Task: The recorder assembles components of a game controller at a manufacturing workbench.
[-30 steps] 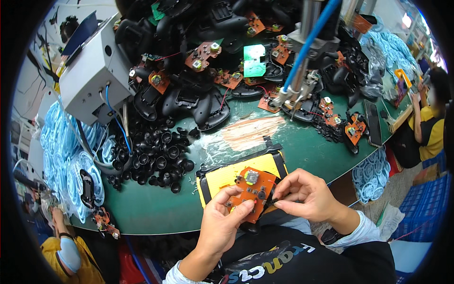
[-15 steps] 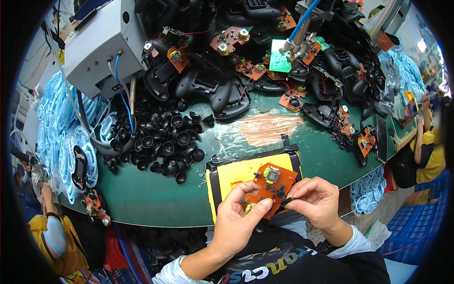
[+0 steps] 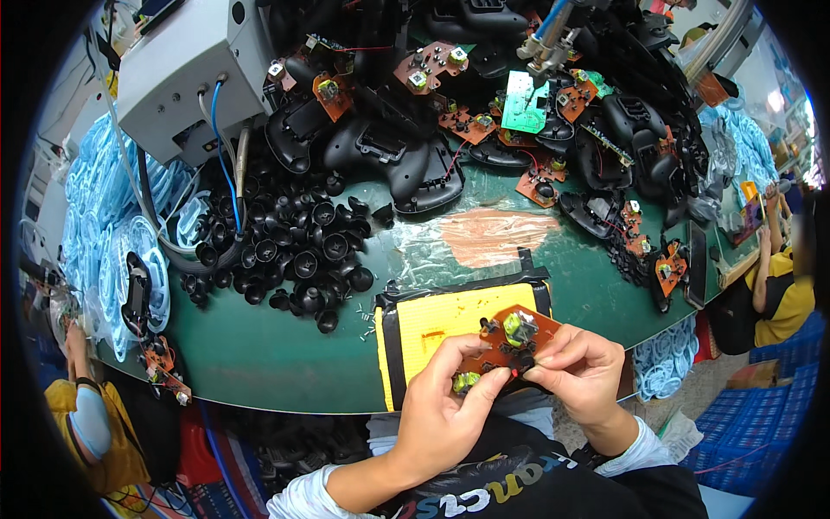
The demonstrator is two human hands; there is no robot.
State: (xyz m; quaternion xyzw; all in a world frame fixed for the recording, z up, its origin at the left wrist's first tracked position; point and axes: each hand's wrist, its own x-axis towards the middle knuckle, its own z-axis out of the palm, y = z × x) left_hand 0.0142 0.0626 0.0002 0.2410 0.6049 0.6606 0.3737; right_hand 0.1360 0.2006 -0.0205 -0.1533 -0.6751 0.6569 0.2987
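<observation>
Both my hands hold one orange circuit board (image 3: 508, 339) with small joystick modules, just above the near edge of a yellow pad (image 3: 437, 322) framed in black tape. My left hand (image 3: 445, 406) grips the board's lower left end, thumb by a greenish module. My right hand (image 3: 581, 368) pinches its right end with fingertips together. The board is tilted and lifted slightly off the pad.
A heap of black thumbstick caps (image 3: 290, 246) lies left of the pad on the green table (image 3: 259, 363). Black controller shells (image 3: 406, 160) and more orange boards (image 3: 471, 125) crowd the back. A grey box with cables (image 3: 186, 73) stands far left. Other people sit at both sides.
The view has shifted so the pad and my hands sit further right and lower. The board stays in both hands; my right fingers have closed in on its right end.
</observation>
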